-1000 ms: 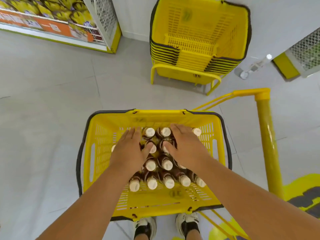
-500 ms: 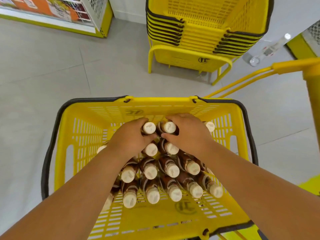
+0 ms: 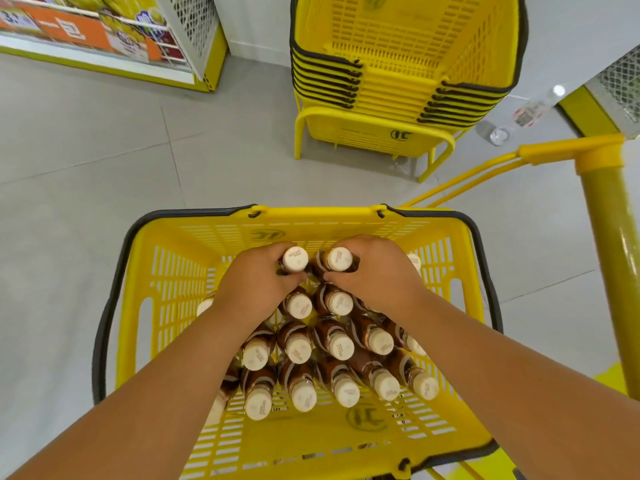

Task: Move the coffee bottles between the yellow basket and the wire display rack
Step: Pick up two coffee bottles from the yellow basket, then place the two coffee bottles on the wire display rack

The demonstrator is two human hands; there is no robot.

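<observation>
The yellow basket with black handles stands right below me, holding several upright brown coffee bottles with cream caps. My left hand is wrapped around a bottle in the far row. Beside it my right hand grips the neighbouring bottle of that row. Both caps stick out between thumb and fingers, and the two hands almost touch in the middle. The rest of each held bottle is hidden by the fingers.
A stack of empty yellow baskets sits on a yellow stand ahead. A yellow post with rails rises at the right. A shelf unit with a wire mesh side stands at the far left. A clear bottle lies on the grey floor.
Both hands went from resting flat over the bottle tops to closing around two far-row bottles. My head dropped closer to the basket, then the view tilted up slightly.
</observation>
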